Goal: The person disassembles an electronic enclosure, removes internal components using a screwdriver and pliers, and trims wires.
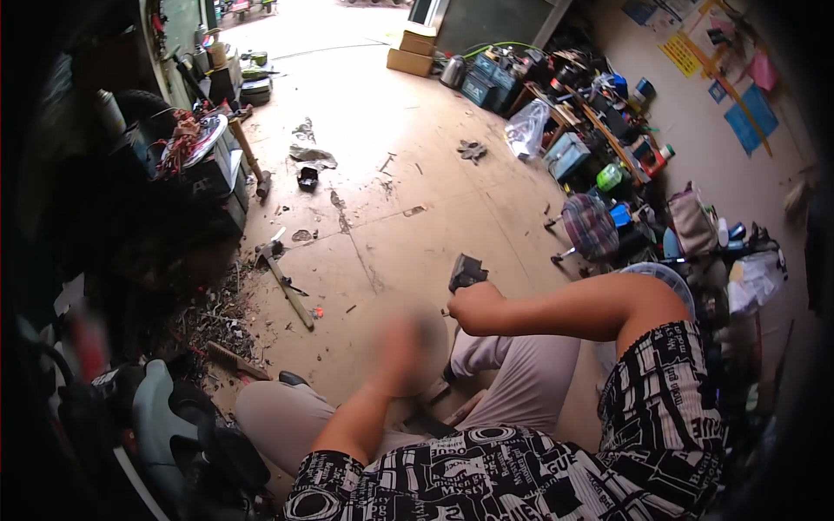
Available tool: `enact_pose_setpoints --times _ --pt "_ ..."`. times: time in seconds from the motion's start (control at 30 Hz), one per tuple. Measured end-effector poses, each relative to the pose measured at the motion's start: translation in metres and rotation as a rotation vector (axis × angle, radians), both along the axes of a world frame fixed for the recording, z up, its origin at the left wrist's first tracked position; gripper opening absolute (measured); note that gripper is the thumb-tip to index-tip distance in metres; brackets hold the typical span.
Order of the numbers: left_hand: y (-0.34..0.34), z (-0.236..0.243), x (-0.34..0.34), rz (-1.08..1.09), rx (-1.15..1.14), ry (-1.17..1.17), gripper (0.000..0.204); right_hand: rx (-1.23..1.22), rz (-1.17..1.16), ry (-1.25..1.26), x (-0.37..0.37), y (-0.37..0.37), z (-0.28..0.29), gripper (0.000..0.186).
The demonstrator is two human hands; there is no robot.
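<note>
My right hand [476, 308] is closed in a fist in front of me. A dark grey, boxy object [467, 272] juts out from its far side, and its kind is unclear. A small thin end pokes out at the left of the fist. My left hand [404, 343] is held low, left of the right one and apart from it. Blur covers its fingers and anything in them. Below the hands are my bent legs in light trousers [530, 365]. To the left, a hammer-like tool with a long wooden handle [294, 297] lies on the floor.
A debris heap [221, 326] and a wooden brush [236, 360] lie at left. Farther off are a small black box [307, 179] and crumpled plastic [311, 154]. A plaid-topped stool [589, 224] and cluttered tools line the right wall. Cardboard boxes [410, 61] stand near the doorway.
</note>
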State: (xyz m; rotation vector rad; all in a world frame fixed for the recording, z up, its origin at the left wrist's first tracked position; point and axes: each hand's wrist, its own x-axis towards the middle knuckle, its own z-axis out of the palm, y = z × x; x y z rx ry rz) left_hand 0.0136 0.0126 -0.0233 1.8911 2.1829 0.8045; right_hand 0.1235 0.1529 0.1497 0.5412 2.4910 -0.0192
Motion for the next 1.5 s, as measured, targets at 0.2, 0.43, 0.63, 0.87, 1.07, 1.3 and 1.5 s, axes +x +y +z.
enact_pose_setpoints --times 0.2,0.43,0.63,0.87,1.07,1.3,1.5 --pt "-0.003 -0.021 0.002 -0.009 0.106 0.127 0.089 0.013 -0.007 0.03 0.0 -0.003 0.008 0.014" --pt "-0.001 -0.02 0.003 -0.007 0.079 0.093 0.092 -0.413 -0.704 -0.139 -0.017 0.024 0.007 0.024" --pt "-0.004 -0.024 0.002 0.02 0.072 0.119 0.093 -0.191 -0.196 -0.059 -0.008 0.016 0.002 0.017" --pt "0.005 0.002 0.002 0.007 -0.201 -0.104 0.091 0.005 0.385 0.126 0.002 0.02 0.0 0.017" --pt "0.003 0.007 0.001 -0.014 -0.228 -0.094 0.088 -0.308 -0.585 -0.082 -0.034 0.014 0.03 0.036" --pt "0.004 -0.004 0.002 0.004 -0.171 -0.086 0.089 -0.096 -0.018 0.004 -0.015 0.006 0.02 0.02" --pt "0.002 -0.01 0.004 -0.006 -0.096 -0.03 0.092 -0.002 0.091 0.052 -0.021 0.002 0.026 0.02"
